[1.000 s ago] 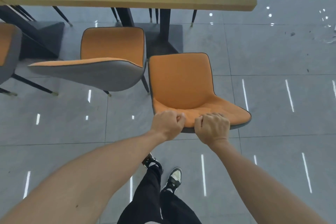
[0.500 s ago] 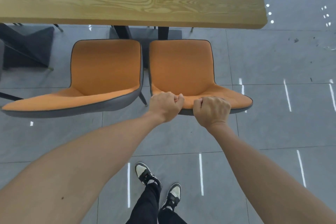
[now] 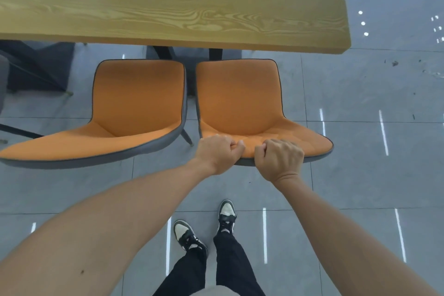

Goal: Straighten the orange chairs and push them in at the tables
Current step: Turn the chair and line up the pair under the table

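Observation:
Two orange chairs with grey shells face the wooden table (image 3: 168, 7). The right orange chair (image 3: 240, 96) stands square to the table edge, its seat front just short of the tabletop. My left hand (image 3: 216, 151) and my right hand (image 3: 280, 160) both grip the top rim of its backrest, knuckles close together. The left orange chair (image 3: 137, 101) stands right beside it, nearly touching, also facing the table. The chair legs are mostly hidden under the seats.
Black table legs (image 3: 165, 51) stand behind the chairs. A grey chair edge (image 3: 3, 84) shows at the far left. Grey tiled floor (image 3: 372, 151) extends to the right. My feet in black-and-white shoes (image 3: 189, 235) stand behind the chair.
The right chair has turned straight and slid forward to the table, level with the left chair. I have stepped closer with both hands still gripping the backrest.

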`<control>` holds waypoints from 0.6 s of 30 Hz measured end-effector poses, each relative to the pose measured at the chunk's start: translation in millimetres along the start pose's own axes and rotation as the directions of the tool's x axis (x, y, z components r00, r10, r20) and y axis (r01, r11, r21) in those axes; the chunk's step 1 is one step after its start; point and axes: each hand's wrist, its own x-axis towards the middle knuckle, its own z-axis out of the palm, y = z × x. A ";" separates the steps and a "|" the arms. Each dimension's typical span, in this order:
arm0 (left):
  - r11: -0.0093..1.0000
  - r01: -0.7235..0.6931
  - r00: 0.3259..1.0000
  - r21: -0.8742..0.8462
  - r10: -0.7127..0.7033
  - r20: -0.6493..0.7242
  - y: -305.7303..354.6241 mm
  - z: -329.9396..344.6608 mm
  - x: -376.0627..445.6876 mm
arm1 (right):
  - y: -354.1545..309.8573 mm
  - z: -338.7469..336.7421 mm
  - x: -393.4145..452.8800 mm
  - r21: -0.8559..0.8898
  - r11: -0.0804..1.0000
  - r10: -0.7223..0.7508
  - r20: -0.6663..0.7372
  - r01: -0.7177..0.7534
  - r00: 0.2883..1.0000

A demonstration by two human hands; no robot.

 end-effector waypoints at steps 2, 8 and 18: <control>0.997 0.022 0.995 -0.069 -0.016 0.097 2.7 -9.5 -2.9 | -1.0 -3.6 2.8 -0.013 1.000 0.013 0.073 -0.013 0.997; 0.991 0.087 0.996 0.104 -0.085 -0.015 -43.8 -56.4 -35.8 | -4.0 -17.6 6.2 -0.066 0.997 0.059 0.317 -0.040 0.946; 0.869 0.172 0.962 0.465 -0.250 0.112 -160.9 -125.0 -91.3 | -79.1 -15.6 11.3 -0.045 0.953 -0.205 0.635 0.301 0.745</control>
